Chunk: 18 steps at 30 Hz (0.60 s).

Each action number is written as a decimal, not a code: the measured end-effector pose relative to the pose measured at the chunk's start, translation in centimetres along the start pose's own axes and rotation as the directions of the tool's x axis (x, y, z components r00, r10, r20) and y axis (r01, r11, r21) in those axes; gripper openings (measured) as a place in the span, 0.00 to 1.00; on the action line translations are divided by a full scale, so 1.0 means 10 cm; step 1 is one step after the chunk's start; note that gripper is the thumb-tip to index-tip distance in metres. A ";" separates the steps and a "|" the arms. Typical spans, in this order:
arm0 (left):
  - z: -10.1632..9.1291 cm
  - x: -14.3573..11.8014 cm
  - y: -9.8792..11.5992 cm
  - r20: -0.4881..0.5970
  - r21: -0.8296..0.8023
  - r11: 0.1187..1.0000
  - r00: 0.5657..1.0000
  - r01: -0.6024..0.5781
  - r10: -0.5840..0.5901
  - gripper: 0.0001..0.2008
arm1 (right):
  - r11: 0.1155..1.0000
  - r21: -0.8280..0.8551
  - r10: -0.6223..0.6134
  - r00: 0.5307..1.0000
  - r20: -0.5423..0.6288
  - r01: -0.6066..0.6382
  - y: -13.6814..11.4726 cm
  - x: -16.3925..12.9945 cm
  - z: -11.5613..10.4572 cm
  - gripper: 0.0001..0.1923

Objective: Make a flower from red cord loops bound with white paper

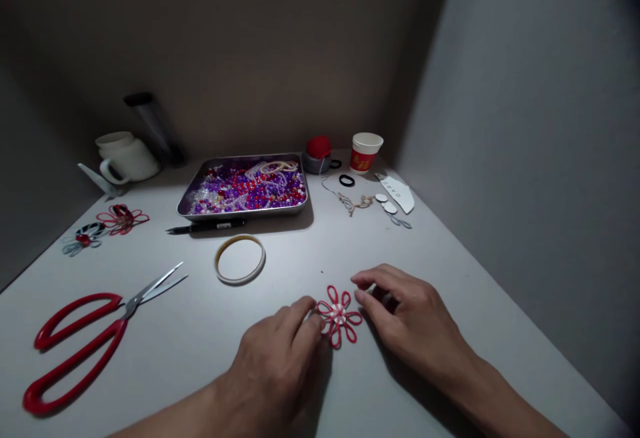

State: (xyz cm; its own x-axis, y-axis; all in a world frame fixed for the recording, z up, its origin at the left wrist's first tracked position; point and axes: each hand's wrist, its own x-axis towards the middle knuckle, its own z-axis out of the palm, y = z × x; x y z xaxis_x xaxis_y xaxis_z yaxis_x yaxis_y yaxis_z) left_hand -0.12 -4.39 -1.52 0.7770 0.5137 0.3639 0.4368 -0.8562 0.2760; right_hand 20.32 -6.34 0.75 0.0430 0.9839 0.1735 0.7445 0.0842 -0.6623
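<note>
A red looped yarn flower (339,316) with a pale round centre lies at the front middle of the table. My left hand (283,351) pinches the flower's left petals between thumb and fingers. Just to the right of the petals, my right hand (415,308) is curled with a small gap between thumb and fingertips, and I see nothing in it. Two more looped flowers, a red one (123,219) and a grey one (83,239) with a red centre, rest at the far left.
Red-handled scissors (107,331) lie half spread at left, near a tape roll (240,259) and black pen (205,226). Behind stand a metal tray (243,213) of beads, yarn balls (318,155), a paper cup (366,151) and a white watering can (127,158). White card (397,193) lies at right.
</note>
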 end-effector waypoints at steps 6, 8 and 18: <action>-0.05 0.11 0.04 0.209 0.068 0.984 0.967 -0.162 0.145 0.22 | 0.993 -0.032 -0.109 0.977 0.185 0.117 0.01 -0.06 0.05 0.08; -0.06 0.11 0.03 0.234 0.040 0.989 0.963 -0.146 0.133 0.21 | 0.990 -0.070 -0.109 0.971 0.213 0.126 0.03 -0.06 0.06 0.09; -0.01 0.10 -0.04 -0.036 -0.076 0.975 0.977 -0.211 0.208 0.16 | 0.985 -0.126 -0.093 0.974 0.208 0.122 0.04 -0.04 0.09 0.09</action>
State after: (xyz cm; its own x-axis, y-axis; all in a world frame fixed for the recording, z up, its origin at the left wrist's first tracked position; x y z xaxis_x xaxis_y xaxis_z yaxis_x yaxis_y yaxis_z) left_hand 0.39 -3.52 -1.16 0.8342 0.3256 0.4451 0.2278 -0.9385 0.2596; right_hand 19.99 -6.58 -0.28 -0.1665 0.9829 0.0789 0.8224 0.1826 -0.5389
